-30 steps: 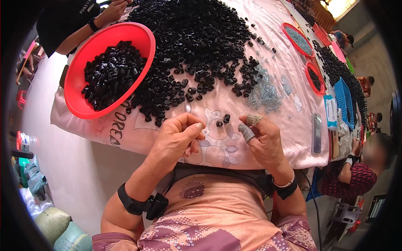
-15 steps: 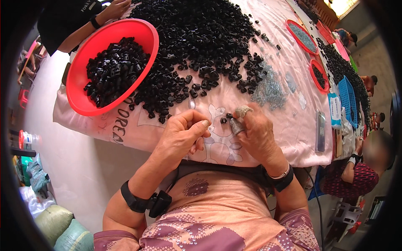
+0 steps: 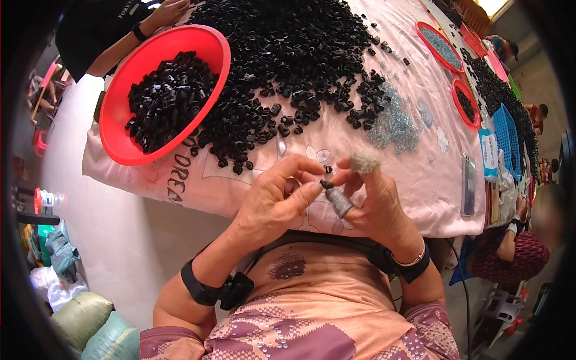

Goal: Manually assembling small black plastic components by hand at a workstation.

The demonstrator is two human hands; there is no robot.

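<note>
My left hand point(image 3: 273, 195) is in front of me over the near edge of the cloth, thumb and forefinger closed at a small black plastic part point(image 3: 326, 185). My right hand point(image 3: 384, 207) meets it from the right. Grey wrapping covers its thumb and a fingertip, and the wrapped thumb tip presses at the same part. Another small black piece point(image 3: 327, 169) shows between the fingertips of both hands; which fingers hold it is hard to tell. A large heap of black plastic parts point(image 3: 288, 54) lies beyond my hands, with clear small pieces point(image 3: 396, 123) beside it.
A red basin point(image 3: 207, 114) of black parts stands at left, near a co-worker's arm point(image 3: 114, 54). At right are a phone point(image 3: 468, 183), a wipes pack point(image 3: 489, 157), a blue basket point(image 3: 507, 141) and red trays point(image 3: 465, 103). Another person point(image 3: 510, 255) sits at far right.
My left hand has moved right and its fingers now meet my right hand at the black part. My right hand's wrapped finger has lifted away from the thumb.
</note>
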